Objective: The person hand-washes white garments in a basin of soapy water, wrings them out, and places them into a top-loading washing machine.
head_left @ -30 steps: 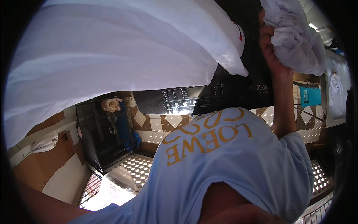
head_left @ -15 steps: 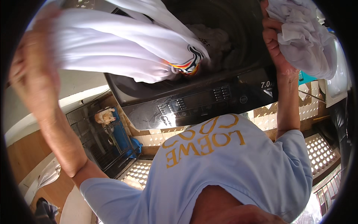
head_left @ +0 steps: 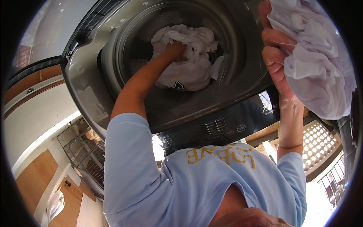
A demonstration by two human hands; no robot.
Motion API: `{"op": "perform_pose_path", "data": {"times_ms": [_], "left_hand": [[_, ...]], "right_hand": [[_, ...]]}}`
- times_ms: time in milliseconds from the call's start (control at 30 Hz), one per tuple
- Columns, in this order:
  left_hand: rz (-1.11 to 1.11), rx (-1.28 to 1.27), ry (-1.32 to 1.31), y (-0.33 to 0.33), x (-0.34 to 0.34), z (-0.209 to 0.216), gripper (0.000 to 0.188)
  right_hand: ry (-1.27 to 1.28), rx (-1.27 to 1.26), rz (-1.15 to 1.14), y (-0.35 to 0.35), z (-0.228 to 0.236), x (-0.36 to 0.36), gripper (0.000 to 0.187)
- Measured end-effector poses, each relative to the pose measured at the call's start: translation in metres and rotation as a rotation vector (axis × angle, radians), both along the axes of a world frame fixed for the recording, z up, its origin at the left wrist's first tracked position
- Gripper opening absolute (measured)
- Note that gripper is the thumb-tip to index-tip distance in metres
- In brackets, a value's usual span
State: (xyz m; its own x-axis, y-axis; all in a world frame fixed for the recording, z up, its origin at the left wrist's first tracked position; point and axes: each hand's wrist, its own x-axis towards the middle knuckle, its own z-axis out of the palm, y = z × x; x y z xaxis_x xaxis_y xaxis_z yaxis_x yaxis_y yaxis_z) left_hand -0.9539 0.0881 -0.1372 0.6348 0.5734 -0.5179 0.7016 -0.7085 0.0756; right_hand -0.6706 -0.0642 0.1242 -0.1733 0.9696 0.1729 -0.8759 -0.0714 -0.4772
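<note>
My left hand (head_left: 175, 52) reaches down into the drum of a top-loading washing machine, its fingers bent into a pile of white laundry (head_left: 185, 72). Folds of cloth hide some fingertips. On the near side of that pile a dark printed emblem shows. At the upper right, my right hand (head_left: 278, 53) is closed around a bunched white garment (head_left: 314, 64), held up beside the machine's rim. Part of this bundle runs out of the picture.
The washing machine's dark rim (head_left: 227, 99) surrounds the drum, with a black control panel (head_left: 211, 128) along its near edge. A wire cage (head_left: 85, 147) stands low on the left. Perforated panelling (head_left: 321, 142) lies at the lower right.
My left hand has moved from the far left into the drum. The white cloth stretched out beside it no longer hangs over the rim. My right hand still holds its bundle; the view has shifted.
</note>
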Motion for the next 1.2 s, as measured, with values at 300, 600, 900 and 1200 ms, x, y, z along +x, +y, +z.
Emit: {"op": "perform_pose_path", "data": {"times_ms": [300,600,900,1200], "left_hand": [[0.66,-0.63,0.456,0.039,-0.017,-0.021,0.065],[0.348,0.089,-0.115,0.012,-0.015,-0.068,0.032],[0.073,-0.816,-0.183,0.035,0.038,0.005,0.043],[0.1,-0.252,-0.311,0.023,0.026,0.046,0.06]], "right_hand": [[0.348,-0.173,0.256,0.027,0.034,0.0,0.042],[0.279,-0.131,0.215,0.031,0.033,-0.006,0.041],[0.28,-0.104,0.216,0.033,0.035,-0.008,0.04],[0.063,-0.032,0.154,0.024,0.026,-0.023,0.039]]}}
